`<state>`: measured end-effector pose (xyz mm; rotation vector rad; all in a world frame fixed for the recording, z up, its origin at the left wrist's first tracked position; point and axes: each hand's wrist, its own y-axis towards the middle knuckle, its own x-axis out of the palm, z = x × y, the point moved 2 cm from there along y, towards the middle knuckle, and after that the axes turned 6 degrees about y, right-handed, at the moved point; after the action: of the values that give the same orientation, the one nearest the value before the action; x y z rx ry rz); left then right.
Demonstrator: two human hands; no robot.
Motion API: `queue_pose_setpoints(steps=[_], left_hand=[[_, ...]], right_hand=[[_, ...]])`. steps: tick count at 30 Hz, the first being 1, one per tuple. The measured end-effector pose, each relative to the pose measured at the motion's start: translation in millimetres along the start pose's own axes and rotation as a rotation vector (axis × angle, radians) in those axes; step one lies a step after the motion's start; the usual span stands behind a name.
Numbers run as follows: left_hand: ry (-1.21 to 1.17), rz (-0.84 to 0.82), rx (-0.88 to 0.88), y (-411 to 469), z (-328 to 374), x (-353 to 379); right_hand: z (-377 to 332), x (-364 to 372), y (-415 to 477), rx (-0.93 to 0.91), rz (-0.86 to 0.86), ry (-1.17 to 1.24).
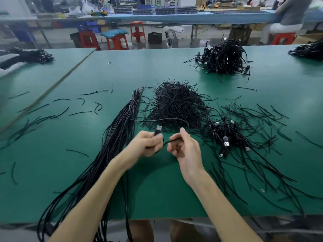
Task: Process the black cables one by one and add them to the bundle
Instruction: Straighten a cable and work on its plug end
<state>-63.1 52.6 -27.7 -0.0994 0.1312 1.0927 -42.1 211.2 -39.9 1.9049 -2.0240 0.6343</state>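
**Cable pinched at both ends of a short span, plug upward**

Cable (169,141) runs between the two hands above the near middle of the green table (174,70). The left hand (146,144) curls round its plug (158,128), thumb on top and the metal end pointing up and away. The right hand (185,149) pinches the cord just beside it between thumb and forefinger, the other fingers loosely bent. Past the right hand the cord rises in a loop over the front of the heap of short black strips (176,105).

The step in hand looks like straightening this one cable before it joins the bundle (122,128). That bundle lies just left of the hands, bound near its far end by a pale tie (133,100), with its near end hanging over the table edge.

To do it well, the left hand should grip the plug firmly while the right hand slides along the cord with a light pinch, so kinks pull out without stretching it. The loop should be lifted clear of the heap first, since strips could snag and drag along. The plug end ought to be matched to the others in the bundle, though which way those lie cannot be told here. The pile of coiled cables (224,135) to the right is best left undisturbed until this one is laid down.
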Motion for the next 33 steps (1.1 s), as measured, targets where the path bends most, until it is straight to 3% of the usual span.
queue_pose_setpoints(steps=[3,6,9,15,21,24,28,31,33], left_hand=[[0.522,0.228,0.201,1.9,-0.5,10.6],[0.799,0.295,0.303,1.0,-3.1,7.6],[0.928,0.310,0.229,1.0,-7.0,5.6],[0.923,0.250,0.231,5.0,-7.9,9.7],[0.523,0.239,0.173,6.5,-8.9,13.3],[0.108,0.360,0.162,6.9,-3.2,10.6],[-0.527,0.258,0.093,4.9,0.6,3.5],[-0.688,0.225,-0.006,2.8,0.5,1.4],[-0.673,0.248,-0.043,4.7,-0.4,2.4]], right_hand=[[0.0,1.5,-0.4,-0.028,-0.017,-0.030],[0.4,1.2,0.5,-0.023,-0.006,0.005],[-1.3,1.2,-0.3,-0.013,-0.015,0.054],[-5.2,1.1,-2.1,0.024,-0.073,0.118],[-5.1,2.0,-4.5,0.003,-0.179,0.036],[-3.5,8.3,-7.0,-0.059,-0.273,-0.129],[-0.6,14.4,-10.6,-0.112,-0.362,-0.232],[0.3,13.3,-9.9,-0.103,-0.373,-0.231],[0.4,12.8,-9.5,-0.098,-0.381,-0.242]])
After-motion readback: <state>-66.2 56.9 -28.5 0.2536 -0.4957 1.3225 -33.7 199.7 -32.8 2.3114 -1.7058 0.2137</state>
